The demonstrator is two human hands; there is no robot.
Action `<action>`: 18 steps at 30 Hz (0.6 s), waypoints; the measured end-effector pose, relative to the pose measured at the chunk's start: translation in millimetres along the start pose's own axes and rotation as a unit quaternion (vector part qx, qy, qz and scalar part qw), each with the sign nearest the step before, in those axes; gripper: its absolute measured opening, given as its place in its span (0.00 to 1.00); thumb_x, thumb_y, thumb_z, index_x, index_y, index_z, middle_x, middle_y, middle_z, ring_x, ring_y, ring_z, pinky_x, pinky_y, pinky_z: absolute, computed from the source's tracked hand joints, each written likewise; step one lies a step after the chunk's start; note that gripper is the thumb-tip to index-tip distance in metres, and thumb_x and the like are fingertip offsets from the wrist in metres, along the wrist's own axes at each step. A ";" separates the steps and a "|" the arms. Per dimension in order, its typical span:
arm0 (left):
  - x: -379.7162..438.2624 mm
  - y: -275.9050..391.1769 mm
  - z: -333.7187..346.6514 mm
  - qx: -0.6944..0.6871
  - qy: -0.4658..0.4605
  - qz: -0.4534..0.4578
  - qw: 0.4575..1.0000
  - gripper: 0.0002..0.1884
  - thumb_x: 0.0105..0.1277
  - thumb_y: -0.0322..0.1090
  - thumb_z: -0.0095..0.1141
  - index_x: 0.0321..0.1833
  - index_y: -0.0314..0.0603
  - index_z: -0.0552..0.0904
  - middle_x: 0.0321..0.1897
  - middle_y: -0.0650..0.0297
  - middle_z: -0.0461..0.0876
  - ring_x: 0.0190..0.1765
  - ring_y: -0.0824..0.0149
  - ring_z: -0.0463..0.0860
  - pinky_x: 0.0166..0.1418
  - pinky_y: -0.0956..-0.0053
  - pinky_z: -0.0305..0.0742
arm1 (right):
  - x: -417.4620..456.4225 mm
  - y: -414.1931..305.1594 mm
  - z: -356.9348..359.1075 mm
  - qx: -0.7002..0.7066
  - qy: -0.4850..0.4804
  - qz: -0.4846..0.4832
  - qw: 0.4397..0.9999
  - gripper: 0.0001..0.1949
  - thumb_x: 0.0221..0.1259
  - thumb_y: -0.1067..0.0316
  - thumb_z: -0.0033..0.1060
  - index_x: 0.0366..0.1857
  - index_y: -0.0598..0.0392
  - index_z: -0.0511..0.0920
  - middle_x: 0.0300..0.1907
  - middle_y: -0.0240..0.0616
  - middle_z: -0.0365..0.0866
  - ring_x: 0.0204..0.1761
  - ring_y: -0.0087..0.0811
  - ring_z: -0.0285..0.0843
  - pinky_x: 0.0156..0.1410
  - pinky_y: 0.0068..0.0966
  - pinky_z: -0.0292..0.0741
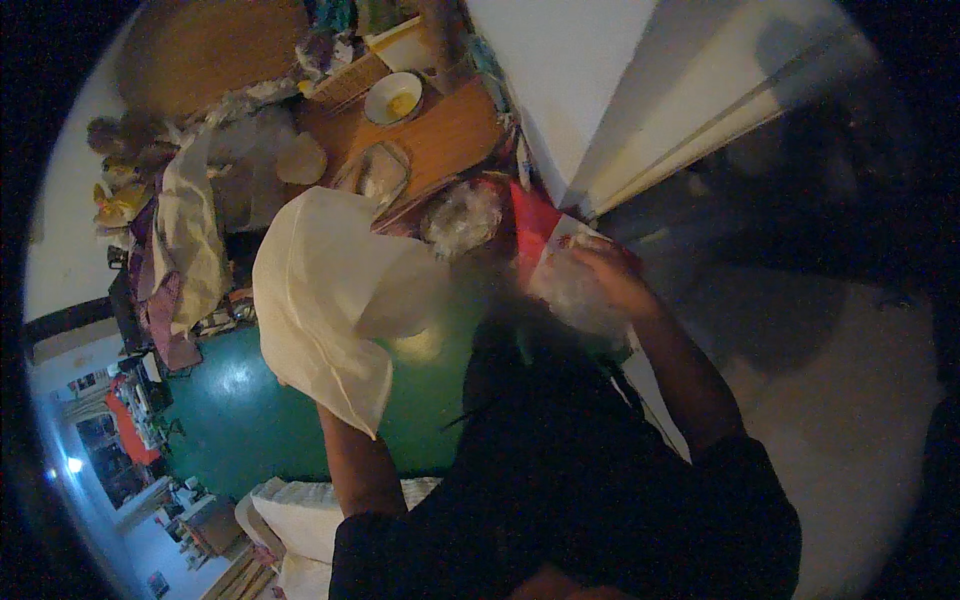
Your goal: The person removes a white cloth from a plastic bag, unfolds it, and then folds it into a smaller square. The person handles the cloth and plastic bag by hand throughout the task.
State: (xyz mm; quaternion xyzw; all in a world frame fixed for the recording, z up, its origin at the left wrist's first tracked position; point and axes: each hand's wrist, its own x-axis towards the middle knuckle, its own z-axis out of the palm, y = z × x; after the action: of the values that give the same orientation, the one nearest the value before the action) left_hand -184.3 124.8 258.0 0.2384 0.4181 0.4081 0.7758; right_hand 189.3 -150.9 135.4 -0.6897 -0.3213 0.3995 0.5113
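Note:
A cream cloth (307, 255) is held up off the floor at the end of my left forearm (352, 457). It drapes over my left hand, and the fingers are hidden beneath it. Farther right, my right hand (611, 274) grips a translucent plastic bag (577, 300) beside a red piece of material (534, 225). Blur hides the exact finger positions. A crumpled clear plastic bag (465, 214) lies between the two hands, near the edge of a wooden table (457, 127).
On the table stand a white bowl (394, 97) with something yellow in it and a wicker basket (341, 84). Clothes (187, 240) hang over a piece of furniture at left. Below is a green floor (247, 405), with a white cushioned seat (300, 517) near me. A white wall (562, 82) rises at right.

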 end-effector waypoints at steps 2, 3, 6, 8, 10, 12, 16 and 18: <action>-9.3 7.7 -10.1 0.001 0.011 0.006 1.000 0.21 0.74 0.42 0.54 0.65 0.39 0.77 0.57 0.55 0.83 0.57 0.57 0.84 0.61 0.61 0.81 | 9.3 10.1 10.4 0.052 -0.011 0.032 0.998 0.12 0.66 0.65 0.62 0.52 0.51 0.84 0.46 0.35 0.87 0.47 0.31 0.83 0.53 0.31 0.80; -15.2 14.0 -17.0 0.002 0.015 0.010 1.000 0.21 0.74 0.42 0.54 0.65 0.39 0.77 0.58 0.55 0.83 0.57 0.57 0.84 0.61 0.61 0.81 | 16.3 19.6 21.3 0.086 -0.009 0.057 0.995 0.12 0.66 0.64 0.62 0.51 0.50 0.84 0.45 0.35 0.86 0.46 0.31 0.83 0.51 0.31 0.79; -34.9 24.2 -33.0 0.000 0.033 0.021 0.999 0.21 0.74 0.42 0.54 0.66 0.39 0.77 0.58 0.55 0.83 0.57 0.57 0.84 0.62 0.61 0.80 | 37.6 28.3 53.0 0.195 0.025 0.155 0.968 0.10 0.67 0.57 0.64 0.46 0.47 0.84 0.39 0.32 0.85 0.37 0.27 0.82 0.36 0.27 0.76; -50.8 31.1 -47.7 -0.005 0.054 0.029 0.998 0.21 0.74 0.42 0.54 0.66 0.39 0.76 0.58 0.55 0.83 0.57 0.57 0.84 0.62 0.61 0.80 | 47.6 17.7 74.6 0.267 0.026 0.241 0.933 0.13 0.64 0.64 0.66 0.51 0.49 0.84 0.44 0.36 0.86 0.43 0.34 0.84 0.49 0.31 0.79; -62.5 36.8 -61.9 -0.010 0.071 0.034 0.997 0.21 0.74 0.42 0.53 0.66 0.39 0.76 0.58 0.55 0.83 0.57 0.57 0.84 0.62 0.61 0.80 | 59.9 17.7 87.9 0.104 0.027 0.094 0.990 0.13 0.64 0.66 0.67 0.52 0.50 0.83 0.45 0.37 0.87 0.46 0.36 0.84 0.53 0.32 0.81; -41.9 42.8 -72.1 -0.014 0.060 0.028 0.998 0.21 0.74 0.41 0.53 0.66 0.39 0.76 0.58 0.55 0.82 0.57 0.57 0.84 0.62 0.61 0.80 | 90.0 48.6 99.7 -0.080 0.050 -0.109 0.990 0.13 0.66 0.64 0.67 0.52 0.51 0.83 0.45 0.37 0.86 0.46 0.34 0.84 0.51 0.31 0.81; -34.5 49.1 -99.7 -0.019 0.069 0.020 0.997 0.21 0.75 0.41 0.53 0.66 0.39 0.76 0.59 0.55 0.82 0.58 0.57 0.83 0.62 0.61 0.80 | 161.1 53.1 152.7 0.351 0.081 0.235 0.903 0.23 0.64 0.56 0.71 0.59 0.54 0.77 0.51 0.43 0.83 0.53 0.38 0.81 0.56 0.34 0.79; -29.9 53.5 -114.2 -0.029 0.075 0.016 0.997 0.21 0.75 0.41 0.53 0.67 0.39 0.76 0.59 0.55 0.82 0.58 0.57 0.83 0.63 0.60 0.80 | 169.8 28.8 163.1 0.210 0.140 0.138 0.958 0.30 0.62 0.51 0.72 0.63 0.55 0.74 0.55 0.46 0.80 0.55 0.42 0.80 0.59 0.37 0.77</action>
State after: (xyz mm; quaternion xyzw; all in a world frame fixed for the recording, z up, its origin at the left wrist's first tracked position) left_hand -313.3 132.8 248.3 0.1912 0.4593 0.4491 0.7421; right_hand 127.3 59.2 44.2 -0.6534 -0.0567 0.4245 0.6242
